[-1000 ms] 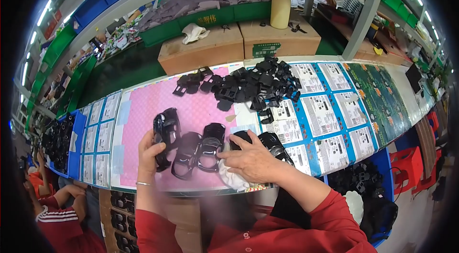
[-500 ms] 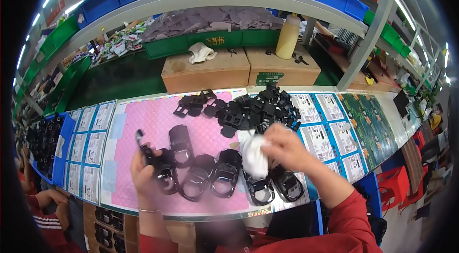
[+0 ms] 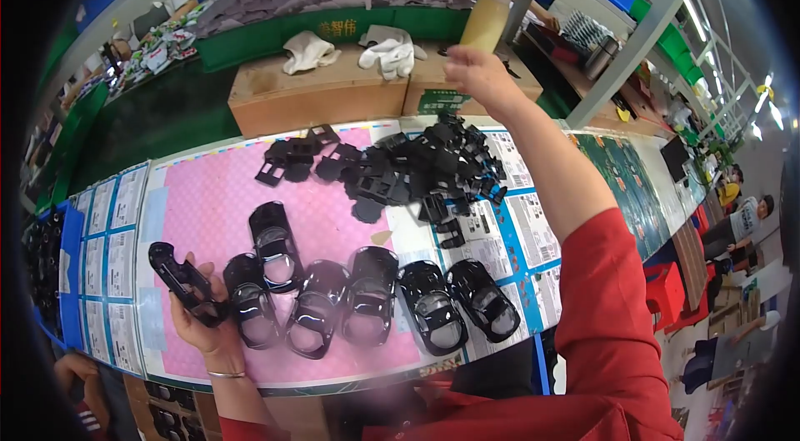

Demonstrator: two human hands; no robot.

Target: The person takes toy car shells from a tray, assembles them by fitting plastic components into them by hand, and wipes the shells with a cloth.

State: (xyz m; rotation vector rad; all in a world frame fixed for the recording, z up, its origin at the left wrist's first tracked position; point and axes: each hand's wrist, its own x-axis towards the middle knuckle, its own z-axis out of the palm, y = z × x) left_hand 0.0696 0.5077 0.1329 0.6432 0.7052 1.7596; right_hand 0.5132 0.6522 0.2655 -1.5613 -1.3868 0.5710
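Observation:
In my left hand [image 3: 198, 316] is a glossy black car shell [image 3: 187, 284], tilted, at the left of the pink mat [image 3: 208, 191]. More black car shells [image 3: 371, 295] lie in a loose row to its right, one of them [image 3: 275, 245] set farther back. My right hand [image 3: 483, 78] is raised over the wooden box, fingers apart and holding nothing, just below the yellow bottle [image 3: 487, 20]. A white glove [image 3: 390, 52] lies on the box to its left, beside a white cloth [image 3: 310, 52]. Small black parts [image 3: 417, 166] are heaped at the mat's back right.
A green bin [image 3: 267, 37] of grey pieces stands behind the wooden boxes [image 3: 317, 99]. A metal post [image 3: 633, 49] rises at the right. Blue bins [image 3: 71, 274] sit at the left edge. Other people [image 3: 750, 216] are at the far right, near red stools [image 3: 664, 295].
My right hand has moved up and away from the shells, and the white item it held now lies on the box. My left hand has moved left with its shell. The view has shifted.

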